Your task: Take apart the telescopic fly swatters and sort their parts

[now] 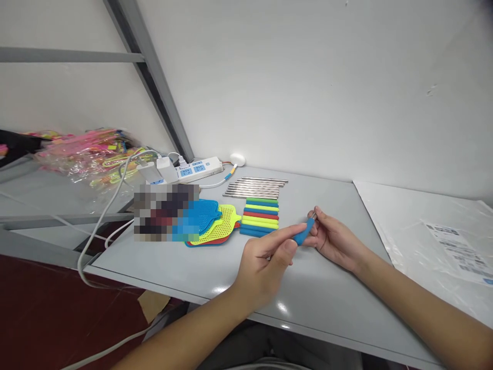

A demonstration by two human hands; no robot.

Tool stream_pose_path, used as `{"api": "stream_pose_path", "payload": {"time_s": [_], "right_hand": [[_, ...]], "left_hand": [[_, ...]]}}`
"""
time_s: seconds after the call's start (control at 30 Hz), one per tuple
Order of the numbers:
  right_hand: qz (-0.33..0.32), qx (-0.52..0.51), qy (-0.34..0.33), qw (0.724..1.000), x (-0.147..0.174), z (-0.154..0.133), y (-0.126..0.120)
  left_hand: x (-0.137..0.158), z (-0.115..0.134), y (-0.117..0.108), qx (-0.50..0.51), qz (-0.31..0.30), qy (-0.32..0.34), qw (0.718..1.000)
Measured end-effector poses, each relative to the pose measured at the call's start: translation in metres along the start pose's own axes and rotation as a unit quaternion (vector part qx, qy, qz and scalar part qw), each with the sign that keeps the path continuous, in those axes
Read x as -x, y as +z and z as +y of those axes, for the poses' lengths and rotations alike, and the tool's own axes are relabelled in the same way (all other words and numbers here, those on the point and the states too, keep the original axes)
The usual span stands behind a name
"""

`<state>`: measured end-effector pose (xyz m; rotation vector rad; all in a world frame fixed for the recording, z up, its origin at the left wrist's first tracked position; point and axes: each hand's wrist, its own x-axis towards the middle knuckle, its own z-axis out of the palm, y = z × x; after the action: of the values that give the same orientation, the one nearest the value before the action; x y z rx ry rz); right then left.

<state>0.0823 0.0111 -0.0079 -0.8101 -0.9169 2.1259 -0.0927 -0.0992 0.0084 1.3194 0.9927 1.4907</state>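
Observation:
Between thumb and fingers, my left hand [265, 262] pinches a blue plastic piece [303, 234], apparently a tube handle seen nearly end-on. At its far end a short bit of metal rod [315, 215] shows, held in the closed fingers of my right hand [333, 236]; most of the rod is hidden. Left of my hands lies a row of coloured tube handles [262, 216] in blue, yellow, red and green. Behind them are several silver metal rods [254, 188] side by side. Perforated fly swatter heads [227, 221] in blue, yellow and red are stacked further left.
A white power strip [200, 168] with plugged-in chargers stands at the back left, its cables hanging over the table's edge. A white plastic mailing bag [423, 226] covers the right side. Bagged colourful goods [92, 154] lie beyond a grey metal frame [154, 77]. One patch at left is pixelated.

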Motion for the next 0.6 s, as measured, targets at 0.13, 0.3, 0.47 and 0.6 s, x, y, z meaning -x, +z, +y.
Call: {"api": "stream_pose_path", "payload": {"time_s": [0.13,0.3,0.47,0.6], "right_hand": [[-0.009,-0.003,-0.001,1.0,-0.0001,0.0011,-0.0009],[-0.013,-0.001,0.003,1.0,-0.0008,0.0012,-0.0031],[-0.012,0.003,0.0,1.0,-0.0005,0.0012,-0.0032],[-0.003,0.007,0.004,1.0,0.0005,0.0011,-0.0024]], "left_hand": [[-0.0003,0.0018,0.0002,-0.02,0.005,0.004,1.0],[-0.0002,0.0027,0.0001,-0.032,0.01,0.005,0.999],[0.0012,0.0012,-0.0009,-0.04,0.011,0.009,0.999],[0.0025,-0.0011,-0.002,-0.043,0.004,0.022,0.999]]}}
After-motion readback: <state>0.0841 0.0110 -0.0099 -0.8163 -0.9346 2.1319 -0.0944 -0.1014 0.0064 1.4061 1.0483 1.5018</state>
